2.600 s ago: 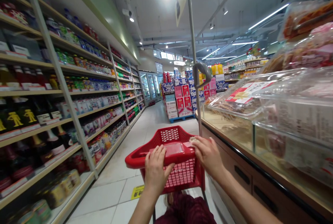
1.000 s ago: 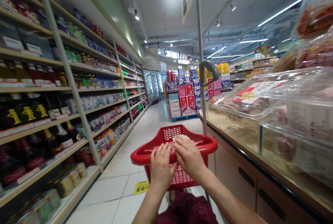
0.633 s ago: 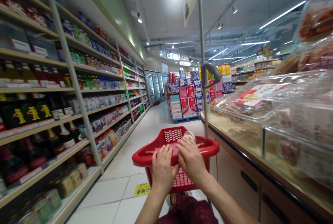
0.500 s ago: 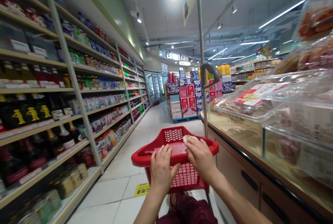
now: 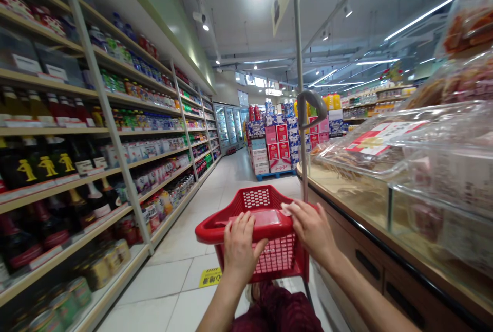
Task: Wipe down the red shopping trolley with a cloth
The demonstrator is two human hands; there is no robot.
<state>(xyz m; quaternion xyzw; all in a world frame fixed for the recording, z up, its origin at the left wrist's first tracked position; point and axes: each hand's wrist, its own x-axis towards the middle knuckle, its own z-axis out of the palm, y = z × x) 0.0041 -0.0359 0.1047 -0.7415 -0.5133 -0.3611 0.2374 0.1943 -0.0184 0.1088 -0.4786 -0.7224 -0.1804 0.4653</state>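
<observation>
A red plastic shopping cart (image 5: 275,259) stands right in front of me, its basket walls pierced with holes. My left hand (image 5: 241,244) is closed over the left part of its handle (image 5: 211,233), fingers over the top and thumb pointing right. At the handle's right end is my right hand (image 5: 314,232), its fingers pressed on a small crumpled white tissue (image 5: 285,209) against the red plastic. Between the hands a flat reddish panel (image 5: 265,217) shows on the handle. The right hand covers part of the tissue.
Shelves (image 5: 154,166) of bottles and cans line the left side. On the right runs a counter (image 5: 348,242) with clear packs (image 5: 385,139) of food. A grey pole (image 5: 299,65) rises at its corner. Stacked boxes (image 5: 278,149) stand ahead; a yellow sticker (image 5: 210,277) marks the tiled floor.
My right hand has slid to the right along the cart handle with the tissue, uncovering more of the middle panel. My left hand has stayed in place.
</observation>
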